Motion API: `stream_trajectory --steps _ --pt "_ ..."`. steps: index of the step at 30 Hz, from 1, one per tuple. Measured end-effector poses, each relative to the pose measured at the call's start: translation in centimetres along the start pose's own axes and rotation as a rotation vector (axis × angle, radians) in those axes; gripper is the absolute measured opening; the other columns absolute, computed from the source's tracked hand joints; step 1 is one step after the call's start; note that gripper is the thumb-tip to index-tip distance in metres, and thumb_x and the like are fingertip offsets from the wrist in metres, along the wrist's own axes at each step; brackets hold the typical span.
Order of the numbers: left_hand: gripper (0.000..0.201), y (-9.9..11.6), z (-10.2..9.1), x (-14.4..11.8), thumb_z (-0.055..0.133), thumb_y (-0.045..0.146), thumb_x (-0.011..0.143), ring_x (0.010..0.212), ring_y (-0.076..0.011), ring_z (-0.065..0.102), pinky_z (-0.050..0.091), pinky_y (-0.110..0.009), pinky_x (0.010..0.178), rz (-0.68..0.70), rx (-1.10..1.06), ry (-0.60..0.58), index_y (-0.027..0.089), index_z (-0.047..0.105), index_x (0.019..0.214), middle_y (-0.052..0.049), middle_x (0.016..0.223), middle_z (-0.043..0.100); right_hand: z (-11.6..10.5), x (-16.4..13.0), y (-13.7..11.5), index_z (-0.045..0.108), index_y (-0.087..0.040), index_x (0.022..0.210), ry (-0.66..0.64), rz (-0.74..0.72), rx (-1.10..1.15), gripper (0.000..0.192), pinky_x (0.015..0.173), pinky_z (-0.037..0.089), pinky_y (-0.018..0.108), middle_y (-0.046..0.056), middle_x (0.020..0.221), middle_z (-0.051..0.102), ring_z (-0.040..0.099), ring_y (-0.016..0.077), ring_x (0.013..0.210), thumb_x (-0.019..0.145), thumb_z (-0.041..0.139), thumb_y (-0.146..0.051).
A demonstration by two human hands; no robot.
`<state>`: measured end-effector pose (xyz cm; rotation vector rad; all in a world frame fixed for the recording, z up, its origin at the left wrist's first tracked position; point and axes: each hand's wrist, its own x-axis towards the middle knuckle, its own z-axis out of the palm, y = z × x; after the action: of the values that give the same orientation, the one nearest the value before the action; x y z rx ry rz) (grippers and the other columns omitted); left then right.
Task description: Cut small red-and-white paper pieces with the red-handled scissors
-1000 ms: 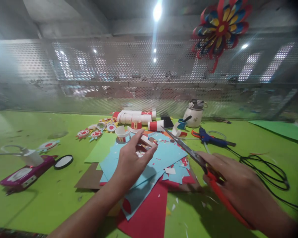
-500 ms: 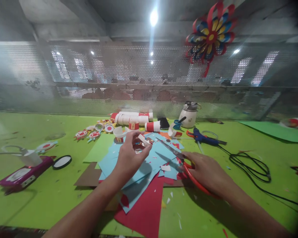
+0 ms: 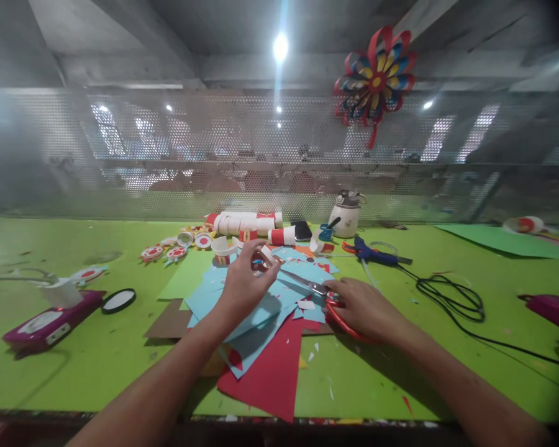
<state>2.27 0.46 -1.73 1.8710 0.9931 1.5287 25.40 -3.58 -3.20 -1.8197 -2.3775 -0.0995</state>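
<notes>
Between thumb and fingers my left hand pinches a small white piece of paper, partly hidden by the fingers. My right hand is closed round the red handles of a pair of scissors. Their blades point left, with the tips close to the left hand's thumb; they look nearly closed. Beneath both hands lie light blue paper sheets strewn with small scraps. A red sheet sticks out below them toward the table's front edge.
Behind the sheets are a cut paper cup, a row of stacked cups, a phone and a white bottle. A blue glue gun lies right, its black cable coiled. A purple power strip is at left.
My right hand has brought the scissors left, so their tips are nearer the left hand, and the blades have come closer together. The whole view has shifted slightly.
</notes>
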Motion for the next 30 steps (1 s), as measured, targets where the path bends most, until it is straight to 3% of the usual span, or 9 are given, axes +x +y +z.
stream_trajectory --steps 4,8,13,20,30 --pt "0.039 -0.1 0.2 0.1 0.069 0.025 0.069 0.078 -0.0143 0.061 0.051 -0.029 0.07 -0.037 -0.228 -0.004 0.019 0.044 0.099 -0.002 0.087 0.059 0.5 0.1 -0.1 0.057 -0.018 0.115 -0.015 -0.026 0.005 0.028 0.077 0.048 0.04 0.006 0.105 0.063 0.061 0.0222 0.092 0.09 0.055 -0.031" --pt "0.042 -0.3 0.5 0.2 0.074 0.025 0.064 0.076 -0.0125 0.058 0.048 -0.025 0.065 -0.092 -0.299 0.031 0.02 0.043 0.092 -0.001 0.086 0.057 0.8 0.4 0.4 0.058 -0.017 0.113 -0.043 -0.032 0.034 0.025 0.079 0.05 0.041 0.006 0.107 0.063 0.062 0.0213 0.092 0.091 0.055 -0.029" --pt "0.043 -0.7 0.6 0.2 0.076 0.03 0.061 0.067 -0.011 0.056 0.046 -0.024 0.061 -0.132 -0.249 0.062 0.02 0.042 0.086 0.003 0.076 0.052 0.7 0.8 1.2 0.057 -0.017 0.115 -0.08 -0.053 0.094 0.026 0.08 0.051 0.042 0.007 0.113 0.061 0.062 0.0219 0.095 0.091 0.056 -0.027" --pt "0.031 -1.6 0.6 0.2 0.07 0.034 0.068 0.075 -0.0144 0.06 0.048 -0.027 0.068 -0.061 -0.167 -0.022 0.019 0.052 0.087 -0.001 0.083 0.058 0.7 0.8 1.6 0.056 -0.019 0.118 -0.081 -0.076 0.147 0.028 0.083 0.05 0.044 0.008 0.119 0.059 0.06 0.0231 0.1 0.092 0.055 -0.026" --pt "0.025 -1.9 1.0 0.0 0.068 0.037 0.069 0.058 -0.0117 0.06 0.048 -0.024 0.056 -0.112 -0.134 -0.049 0.018 0.056 0.079 0.002 0.07 0.058 0.9 1.0 2.1 0.054 -0.02 0.122 -0.091 -0.073 0.158 0.031 0.087 0.048 0.046 0.009 0.125 0.055 0.058 0.0246 0.105 0.091 0.055 -0.026"
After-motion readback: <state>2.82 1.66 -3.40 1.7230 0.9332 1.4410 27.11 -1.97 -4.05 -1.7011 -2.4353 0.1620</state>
